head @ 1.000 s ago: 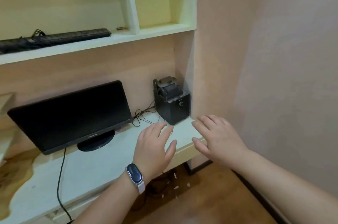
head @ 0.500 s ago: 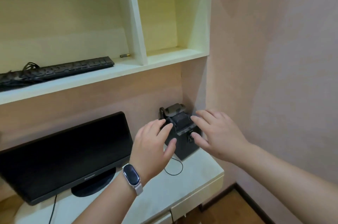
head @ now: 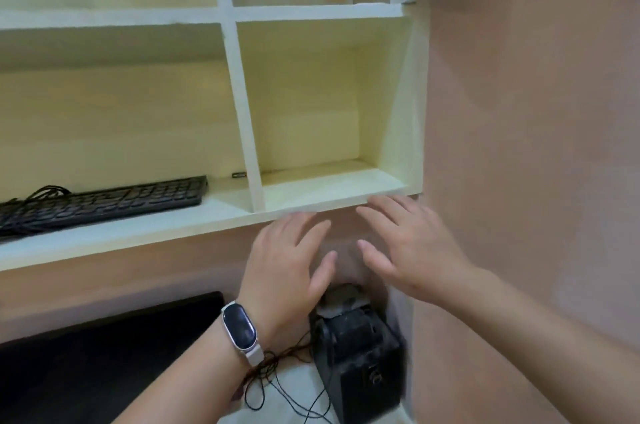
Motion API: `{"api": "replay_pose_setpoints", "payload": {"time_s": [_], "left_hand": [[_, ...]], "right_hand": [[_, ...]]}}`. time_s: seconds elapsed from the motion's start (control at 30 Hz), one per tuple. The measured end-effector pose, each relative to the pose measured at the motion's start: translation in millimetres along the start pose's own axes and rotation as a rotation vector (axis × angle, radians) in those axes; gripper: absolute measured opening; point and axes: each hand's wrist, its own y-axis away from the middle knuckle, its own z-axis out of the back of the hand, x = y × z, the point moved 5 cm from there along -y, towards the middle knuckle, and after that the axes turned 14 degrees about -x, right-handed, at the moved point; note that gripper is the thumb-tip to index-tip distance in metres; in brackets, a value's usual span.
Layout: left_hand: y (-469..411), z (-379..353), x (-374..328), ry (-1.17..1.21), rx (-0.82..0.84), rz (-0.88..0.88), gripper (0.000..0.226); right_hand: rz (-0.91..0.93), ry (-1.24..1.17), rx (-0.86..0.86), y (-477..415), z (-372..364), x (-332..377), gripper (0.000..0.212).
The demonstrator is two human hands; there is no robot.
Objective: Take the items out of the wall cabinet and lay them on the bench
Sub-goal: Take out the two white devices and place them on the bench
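Both hands are raised empty just below the front edge of the wall cabinet's bottom shelf, at its right end: the left hand, smart band at the wrist, and the right hand each have fingers spread and grip nothing. A black keyboard with its cable bundled lies flat on that shelf towards its left end, and a small dark item rests by the divider. On the bench below, a black box-shaped device stands at the right end against the wall, beside a dark monitor.
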Motion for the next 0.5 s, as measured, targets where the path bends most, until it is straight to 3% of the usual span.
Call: {"api": "replay_pose_setpoints", "payload": {"time_s": [0.4, 0.5], "left_hand": [[-159, 1, 7, -0.128, -0.172, -0.125, 0.043], [-193, 16, 10, -0.09, -0.213, -0.154, 0.047]], "right_hand": [[0.149, -0.044, -0.414, -161, 58, -74, 0.053], [0.21, -0.072, -0.438, -202, 80, -76, 0.054]]}}
